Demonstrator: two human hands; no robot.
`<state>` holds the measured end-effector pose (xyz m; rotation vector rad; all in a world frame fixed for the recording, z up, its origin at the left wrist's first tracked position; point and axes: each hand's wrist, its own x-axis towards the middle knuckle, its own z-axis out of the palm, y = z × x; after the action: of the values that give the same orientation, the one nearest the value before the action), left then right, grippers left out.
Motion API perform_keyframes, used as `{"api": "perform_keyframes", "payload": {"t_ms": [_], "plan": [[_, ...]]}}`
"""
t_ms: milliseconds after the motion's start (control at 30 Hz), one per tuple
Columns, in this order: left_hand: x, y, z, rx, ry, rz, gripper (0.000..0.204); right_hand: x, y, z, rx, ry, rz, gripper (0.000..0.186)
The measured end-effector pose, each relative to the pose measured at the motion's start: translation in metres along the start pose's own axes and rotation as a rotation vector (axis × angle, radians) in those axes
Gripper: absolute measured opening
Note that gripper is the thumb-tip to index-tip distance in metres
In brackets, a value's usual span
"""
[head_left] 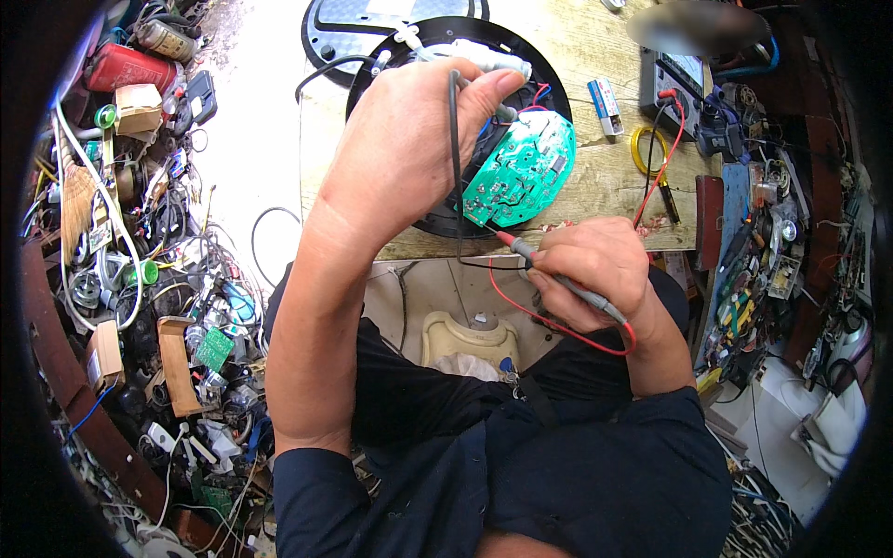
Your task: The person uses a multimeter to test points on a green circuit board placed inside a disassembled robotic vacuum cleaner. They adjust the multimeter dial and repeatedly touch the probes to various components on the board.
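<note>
My right hand (595,270) grips a red-and-grey test probe (566,284). The probe's red tip end points at the lower edge of a green circuit board (523,169); whether it touches cannot be made out. My left hand (405,139) is closed around a second probe (505,112), grey with a black lead, above the board's upper left. Its tip is hidden from view. The board rests tilted in a round black housing (437,221), among coloured wires and a white cylindrical part (488,56). A black lead runs over my left hand and down towards the right one.
A multimeter (677,82) with red and black leads stands at the table's right. Nearby lie a small blue-and-white box (605,106) and a yellow ring (648,151). Behind the housing is a flat round cover (372,17). Piled cables and electronic scrap (186,279) fill the left side.
</note>
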<state>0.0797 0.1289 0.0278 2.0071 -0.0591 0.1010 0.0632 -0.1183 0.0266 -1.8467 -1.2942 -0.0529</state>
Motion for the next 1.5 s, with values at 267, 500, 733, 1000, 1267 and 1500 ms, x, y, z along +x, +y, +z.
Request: {"api": "perform_keyframes", "payload": {"t_ms": [267, 500, 733, 1000, 1267, 1500], "plan": [[-0.001, 0.005, -0.001, -0.018, -0.012, -0.063, 0.033, -0.002, 0.003, 0.001, -0.033, -0.026, -0.055, 0.03], [-0.001, 0.005, -0.004, -0.108, -0.015, -0.159, 0.033, -0.002, 0.0, -0.001, -0.06, -0.033, -0.058, 0.034], [0.001, 0.004, -0.003, -0.084, -0.007, -0.147, 0.034, 0.0, -0.004, -0.001, -0.103, -0.053, -0.054, 0.031], [0.004, 0.004, 0.002, -0.064, 0.022, -0.122, 0.034, -0.004, -0.002, 0.002, -0.104, -0.036, -0.066, 0.032], [0.003, 0.007, 0.0, -0.003, 0.029, -0.099, 0.034, -0.006, -0.005, 0.003, -0.137, -0.044, -0.051, 0.035], [0.005, 0.004, 0.001, 0.074, 0.042, -0.023, 0.04, -0.003, -0.008, 0.002, -0.119, -0.085, -0.041, 0.035]]}}
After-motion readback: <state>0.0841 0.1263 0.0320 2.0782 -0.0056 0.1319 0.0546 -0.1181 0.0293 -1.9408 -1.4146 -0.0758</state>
